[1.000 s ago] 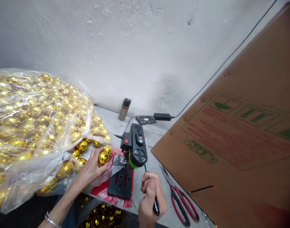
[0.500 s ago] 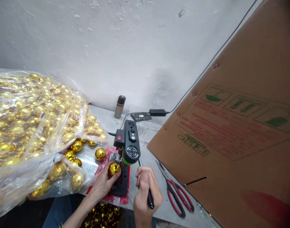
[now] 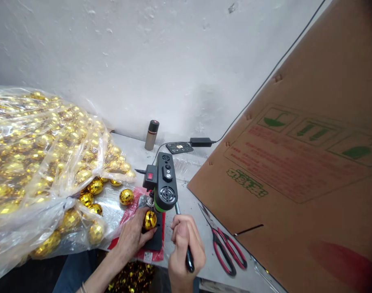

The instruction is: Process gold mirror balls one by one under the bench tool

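My left hand has its fingers and thumb around a gold faceted mirror ball on the black base of a small bench press. Above and just behind the ball is the press's black head, with round vents and a green band. Its tip is partly hidden by the head. My right hand is closed around the black-gripped lever to the right of the press. Another gold ball lies apart, left of the press.
A big clear bag of gold balls fills the left. Red-handled scissors lie right of my right hand, beside a large cardboard box. Behind the press are a small bottle, a black patterned object and a power adapter.
The ball under the press has shifted slightly right and turned, and my left thumb has slid lower along it. My right hand stays on the lever. The whole view has shifted slightly.
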A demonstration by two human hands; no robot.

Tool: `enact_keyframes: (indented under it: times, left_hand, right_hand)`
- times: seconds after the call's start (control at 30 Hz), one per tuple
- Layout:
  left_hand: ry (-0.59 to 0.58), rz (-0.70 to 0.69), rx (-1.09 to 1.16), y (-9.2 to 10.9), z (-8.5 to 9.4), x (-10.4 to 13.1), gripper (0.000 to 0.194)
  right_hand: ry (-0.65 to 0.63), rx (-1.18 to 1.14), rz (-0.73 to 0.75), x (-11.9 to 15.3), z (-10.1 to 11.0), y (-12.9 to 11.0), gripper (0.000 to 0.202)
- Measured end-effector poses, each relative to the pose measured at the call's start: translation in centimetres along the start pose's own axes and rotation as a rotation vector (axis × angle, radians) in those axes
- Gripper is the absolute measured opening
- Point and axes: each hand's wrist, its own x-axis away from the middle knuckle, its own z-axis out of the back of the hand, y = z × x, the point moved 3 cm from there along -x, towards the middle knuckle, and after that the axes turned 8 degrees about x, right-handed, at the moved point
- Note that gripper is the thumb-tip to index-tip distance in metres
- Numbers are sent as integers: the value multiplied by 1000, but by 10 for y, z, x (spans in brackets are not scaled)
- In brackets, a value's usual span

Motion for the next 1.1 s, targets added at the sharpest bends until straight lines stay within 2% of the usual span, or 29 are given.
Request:
enact_keyframes:
  times: [0.23, 0.37, 0.57, 0.67, 0.9, 1.1]
  left_hand:
    - [-8, -104, -79, -10, -9, -9, 41]
    - [-24, -101, -81, -12, -9, -8, 40]
    - [-19, -82, -89, -11, -11, -8, 37]
    - [-31, -72, -82, -11, -12, -8, 38]
    - [-24, -55, -44, -8, -10, -8, 42]
    - [-30, -47, -23, -7, -10, -9, 48]
  right_hand:
    - [-10, 4, 6, 2, 0, 2, 33]
    - [17, -6, 40, 18, -2, 15, 34]
    - [83, 7, 3, 44, -10, 34, 35]
    - [133, -14, -16, 46, -14, 34, 36]
    - [160, -34, -76, 45, -18, 30, 38]
    - [203, -3, -24, 47, -20, 33, 38]
